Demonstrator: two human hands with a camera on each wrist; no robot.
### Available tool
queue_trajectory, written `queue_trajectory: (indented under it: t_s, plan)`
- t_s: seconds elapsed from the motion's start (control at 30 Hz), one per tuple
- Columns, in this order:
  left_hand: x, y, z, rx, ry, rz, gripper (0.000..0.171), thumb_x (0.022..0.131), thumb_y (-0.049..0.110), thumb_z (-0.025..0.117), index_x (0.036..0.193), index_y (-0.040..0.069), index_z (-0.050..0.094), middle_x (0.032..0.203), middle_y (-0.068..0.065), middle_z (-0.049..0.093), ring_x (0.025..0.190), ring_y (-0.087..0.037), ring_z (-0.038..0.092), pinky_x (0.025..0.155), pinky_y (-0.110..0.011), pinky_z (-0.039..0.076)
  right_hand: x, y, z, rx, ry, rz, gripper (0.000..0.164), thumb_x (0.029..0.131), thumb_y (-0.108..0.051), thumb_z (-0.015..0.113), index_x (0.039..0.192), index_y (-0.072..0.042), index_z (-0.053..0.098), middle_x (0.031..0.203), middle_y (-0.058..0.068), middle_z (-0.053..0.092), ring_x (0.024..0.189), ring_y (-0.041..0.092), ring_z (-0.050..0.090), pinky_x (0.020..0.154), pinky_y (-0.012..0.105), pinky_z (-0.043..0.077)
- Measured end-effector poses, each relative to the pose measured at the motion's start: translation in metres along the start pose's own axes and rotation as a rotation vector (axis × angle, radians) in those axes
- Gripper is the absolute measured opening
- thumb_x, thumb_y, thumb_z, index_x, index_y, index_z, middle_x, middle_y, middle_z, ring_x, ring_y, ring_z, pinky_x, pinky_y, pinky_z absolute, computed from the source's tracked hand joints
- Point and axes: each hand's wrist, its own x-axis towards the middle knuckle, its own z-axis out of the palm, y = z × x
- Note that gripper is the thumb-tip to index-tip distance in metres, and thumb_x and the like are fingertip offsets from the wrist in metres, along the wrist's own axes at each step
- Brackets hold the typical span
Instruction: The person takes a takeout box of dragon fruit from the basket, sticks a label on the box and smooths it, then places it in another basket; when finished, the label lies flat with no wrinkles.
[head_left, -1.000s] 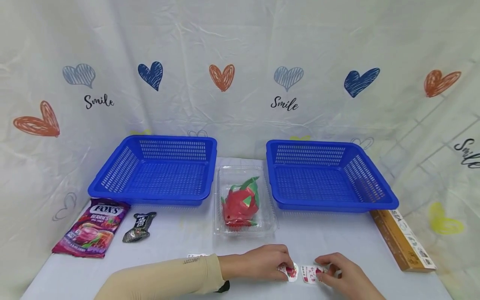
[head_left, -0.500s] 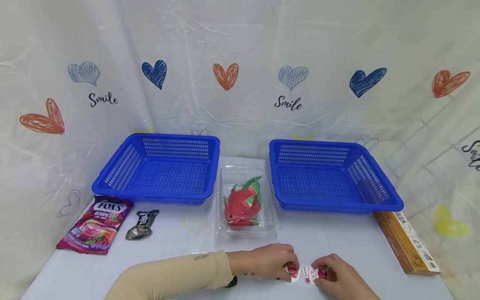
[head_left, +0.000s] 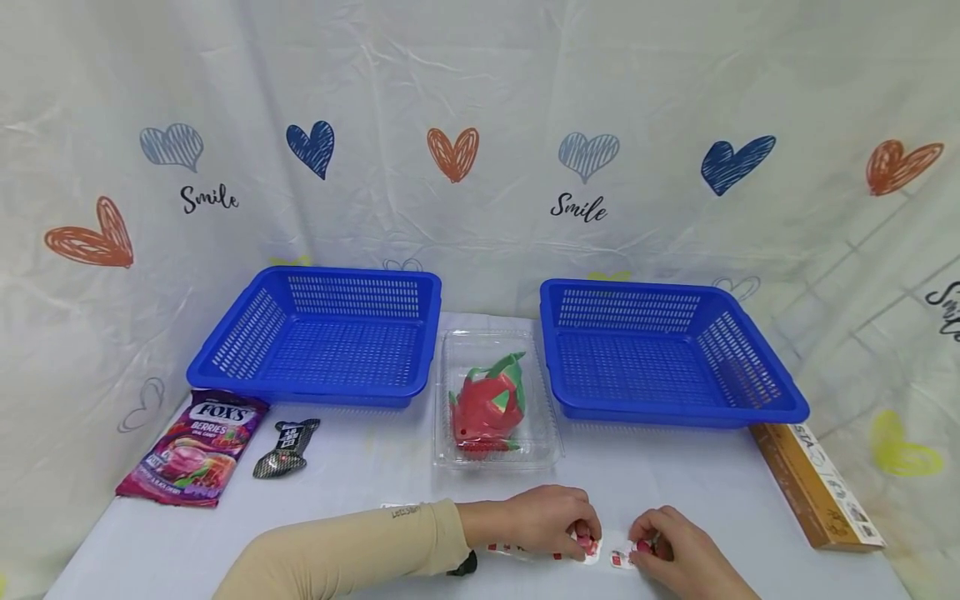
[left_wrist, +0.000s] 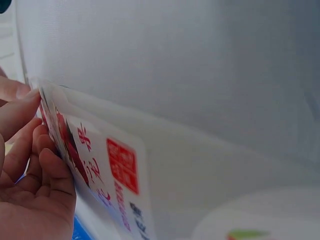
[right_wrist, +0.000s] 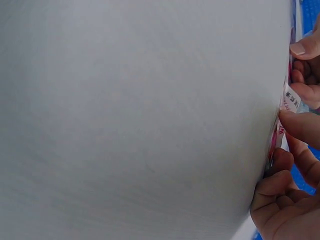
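Observation:
Near the table's front edge my left hand (head_left: 551, 521) pinches a pale strip of stickers, one white sticker (head_left: 591, 547) showing red print at its fingertips. Just to its right, the thumb and fingers of my right hand (head_left: 686, 550) pinch the strip's right-end sticker (head_left: 621, 558). In the right wrist view a printed corner of a sticker (right_wrist: 290, 101) stands bent up between the two hands. The left wrist view shows a sticker (left_wrist: 121, 165) with red characters and a fruit picture, beside my left hand's curled fingers (left_wrist: 37, 182). My left sleeve hides part of the strip.
A clear box (head_left: 551, 450) holding a red-green dragon fruit lies ahead of the hands, between two blue baskets (head_left: 315, 392) (head_left: 675, 414). At left are a purple candy bag (head_left: 187, 454) and a small black packet (head_left: 287, 448); at right, a brown-white long box (head_left: 817, 492).
My hands drew closer together, and the right fingers closed further over the end sticker. Its printed characters, plain before, are now largely out of sight. The head view has shifted slightly.

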Motion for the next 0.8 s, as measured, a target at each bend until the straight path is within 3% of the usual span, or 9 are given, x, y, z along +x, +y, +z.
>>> queue_trajectory:
  t_s: [0.27,0.47,0.73,0.8]
  plan:
    - [0.0028,-0.0012,-0.001,-0.073,0.004,-0.029,0.017,0.087,0.02,0.075,0.104,0.018,0.072,0.084,0.015,0.053,0.073,0.009,0.044,0.068,-0.006,0.036,0.0016,0.0028,-0.0007,-0.002,0.012,-0.035,0.013,0.086,-0.014,0.074,0.088,-0.015,0.062,0.086,-0.002,0.051,0.071,0.001,0.044,0.06,0.022,0.042]
    - [0.0061,-0.0004,0.0,-0.142,0.035,-0.098,0.015,0.087,0.02,0.076,0.101,0.017,0.073,0.079,0.015,0.053,0.07,0.009,0.045,0.066,-0.007,0.037,0.0029,0.0016,-0.0018,0.016,0.022,0.005,0.012,0.086,-0.011,0.073,0.087,-0.015,0.062,0.089,-0.001,0.051,0.072,0.003,0.045,0.06,0.022,0.042]
    - [0.0094,0.0052,0.0032,-0.147,0.076,-0.149,0.011,0.085,0.024,0.078,0.095,0.02,0.074,0.073,0.018,0.052,0.065,0.009,0.045,0.062,-0.008,0.037,0.0006,0.0025,-0.003,0.063,0.019,-0.035,0.011,0.088,-0.01,0.071,0.089,-0.014,0.06,0.095,0.001,0.053,0.072,0.002,0.045,0.061,0.022,0.043]
    - [0.0094,0.0066,0.0034,-0.141,0.078,-0.161,0.011,0.085,0.024,0.078,0.094,0.02,0.074,0.073,0.018,0.052,0.065,0.008,0.046,0.061,-0.009,0.037,-0.0001,0.0027,-0.0035,0.113,0.013,-0.008,0.01,0.089,-0.014,0.07,0.092,-0.012,0.06,0.097,0.002,0.055,0.072,0.004,0.047,0.06,0.023,0.043]
